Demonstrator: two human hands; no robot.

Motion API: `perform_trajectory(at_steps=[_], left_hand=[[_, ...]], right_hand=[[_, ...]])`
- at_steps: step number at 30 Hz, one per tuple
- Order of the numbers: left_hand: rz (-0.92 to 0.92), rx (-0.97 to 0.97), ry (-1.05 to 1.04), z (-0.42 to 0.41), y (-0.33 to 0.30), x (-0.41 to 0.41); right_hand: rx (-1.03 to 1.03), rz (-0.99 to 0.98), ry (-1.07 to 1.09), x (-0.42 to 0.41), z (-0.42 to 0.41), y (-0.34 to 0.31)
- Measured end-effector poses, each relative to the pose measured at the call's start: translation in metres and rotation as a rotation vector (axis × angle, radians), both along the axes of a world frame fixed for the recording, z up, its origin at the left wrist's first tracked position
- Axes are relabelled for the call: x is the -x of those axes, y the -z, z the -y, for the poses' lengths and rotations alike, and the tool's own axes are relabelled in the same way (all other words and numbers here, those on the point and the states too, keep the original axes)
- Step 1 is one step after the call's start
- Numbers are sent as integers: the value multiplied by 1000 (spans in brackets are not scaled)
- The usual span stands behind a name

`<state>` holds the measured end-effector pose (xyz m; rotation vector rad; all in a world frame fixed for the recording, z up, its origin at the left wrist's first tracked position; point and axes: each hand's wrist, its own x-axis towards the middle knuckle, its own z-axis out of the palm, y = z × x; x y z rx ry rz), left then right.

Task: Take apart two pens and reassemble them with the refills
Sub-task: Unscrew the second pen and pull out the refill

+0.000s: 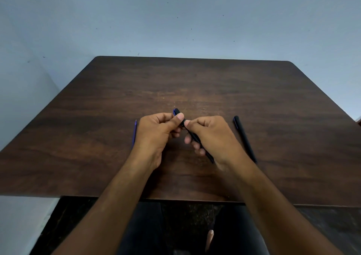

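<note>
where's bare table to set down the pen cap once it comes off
The far half of the table, beyond both hands, is bare wood. So are the left side past the blue refill and the right side past the second pen. It is crowded between refill and second pen, where the left hand and right hand hold the pen.

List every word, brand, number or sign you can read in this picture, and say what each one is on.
None can be read.
Black pen held by the left hand and the right hand: no print shows.
Second black pen lying on the table: no marking can be made out.
Blue refill lying by the left hand: too thin to show any.
Wall: only dark specks, no text.
</note>
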<state>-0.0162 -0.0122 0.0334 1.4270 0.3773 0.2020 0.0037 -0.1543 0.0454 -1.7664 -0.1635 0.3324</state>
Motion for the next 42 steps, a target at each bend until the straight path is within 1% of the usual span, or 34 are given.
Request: perform_trajectory(at_steps=[5, 9, 12, 15, 17, 20, 23, 25, 27, 31, 37, 42], left_hand=[[22, 20, -21, 1, -1, 3], [37, 44, -51, 2, -3, 5], [42, 54, -54, 3, -4, 6], [51, 72, -56, 7, -5, 6], [59, 89, -31, 10, -6, 7], [59, 153, 7, 16, -9, 9], [40, 189, -2, 15, -11, 10], [31, 254, 14, 13, -14, 10], [33, 259, 27, 9, -15, 9], [80, 182, 20, 0, -14, 10], [62, 127, -18, -8, -14, 8], [46, 157, -106, -3, -12, 5]], right_hand=[[105, 138, 25, 1, -1, 6], [71, 189, 43, 3, -3, 7], [60, 131, 22, 2, -2, 6], [-37, 10, -27, 2, -3, 4], [-104, -36, -56, 1, -4, 3], [-148, -32, -89, 1, -3, 4], [-142, -26, -135, 0, 1, 3], [-137, -34, -148, -1, 5, 1], [-135, -43, -163, -3, 8, -2], [-82, -1, -185, -8, 15, -7], [30, 86, -213, -8, 17, -7], [276, 318, -183, -5, 14, -8]])
